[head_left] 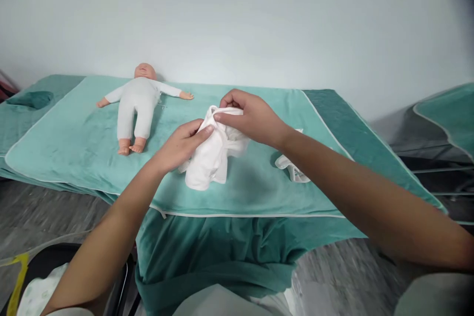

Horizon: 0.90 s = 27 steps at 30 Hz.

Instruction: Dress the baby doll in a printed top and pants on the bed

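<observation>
A small white garment (207,163) is held up over the middle of the green covered table. My left hand (185,140) pinches its left side, thumb on the cloth near the neck opening. My right hand (250,116) grips the upper right edge between thumb and fingers. Part of the cloth hangs bunched below my right hand. To the left, a baby doll (137,101) in a white body suit lies on its back with arms spread, head towards the wall. A crumpled white item (294,170) lies right of the garment, partly hidden by my right forearm.
The green cloth (74,143) covers the table and hangs over its front edge. A white wall (237,34) stands behind. At the lower left is a black chair or container (55,256) with patterned white cloth. A metal rack (437,170) with green fabric stands at the right.
</observation>
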Each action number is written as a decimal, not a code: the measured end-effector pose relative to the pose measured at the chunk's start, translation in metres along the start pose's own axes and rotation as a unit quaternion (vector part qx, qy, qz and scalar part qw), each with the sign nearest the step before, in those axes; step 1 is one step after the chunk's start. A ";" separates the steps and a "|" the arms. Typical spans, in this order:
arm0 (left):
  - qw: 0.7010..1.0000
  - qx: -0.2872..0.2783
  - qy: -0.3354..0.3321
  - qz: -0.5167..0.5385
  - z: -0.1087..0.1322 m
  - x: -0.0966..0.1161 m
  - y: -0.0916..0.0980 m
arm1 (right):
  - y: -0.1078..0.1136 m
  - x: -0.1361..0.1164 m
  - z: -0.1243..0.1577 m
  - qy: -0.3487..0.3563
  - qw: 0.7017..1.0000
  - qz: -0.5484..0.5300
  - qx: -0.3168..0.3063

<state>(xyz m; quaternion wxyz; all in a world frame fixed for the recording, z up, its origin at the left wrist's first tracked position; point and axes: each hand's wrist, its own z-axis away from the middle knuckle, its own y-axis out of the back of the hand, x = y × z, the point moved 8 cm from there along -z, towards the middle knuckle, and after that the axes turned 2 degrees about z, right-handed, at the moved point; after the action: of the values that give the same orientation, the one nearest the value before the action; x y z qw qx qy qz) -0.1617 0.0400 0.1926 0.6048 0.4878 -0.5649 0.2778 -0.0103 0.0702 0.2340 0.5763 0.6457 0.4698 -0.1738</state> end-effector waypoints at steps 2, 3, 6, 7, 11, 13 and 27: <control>0.999 0.026 -0.003 0.019 0.004 0.000 0.010 | 0.000 -0.011 -0.004 0.023 1.000 -0.005 -0.007; 0.999 0.042 -0.007 0.024 0.005 0.000 0.016 | 0.000 -0.016 -0.005 0.035 0.999 -0.006 -0.016; 0.996 0.085 -0.023 0.015 0.005 0.003 0.029 | 0.005 -0.031 -0.004 0.065 0.997 0.021 -0.040; 0.994 0.101 -0.032 0.009 0.004 0.005 0.034 | 0.008 -0.034 -0.003 0.068 0.996 0.044 -0.045; 0.981 0.178 -0.075 -0.014 0.001 0.024 0.050 | 0.019 -0.033 -0.001 0.038 0.987 0.147 -0.060; 0.978 0.189 -0.074 -0.044 0.000 0.035 0.050 | 0.018 -0.027 0.001 0.014 0.985 0.153 -0.078; 0.937 0.184 -0.105 -0.277 -0.001 0.083 0.050 | 0.045 -0.044 -0.005 -0.001 0.955 0.294 0.041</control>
<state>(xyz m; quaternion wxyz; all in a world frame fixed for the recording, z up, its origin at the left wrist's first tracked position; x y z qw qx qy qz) -0.1889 0.0418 0.2855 0.4949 0.7538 -0.4069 0.1456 0.0026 0.0621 0.2950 0.5753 0.7784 0.2506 -0.0165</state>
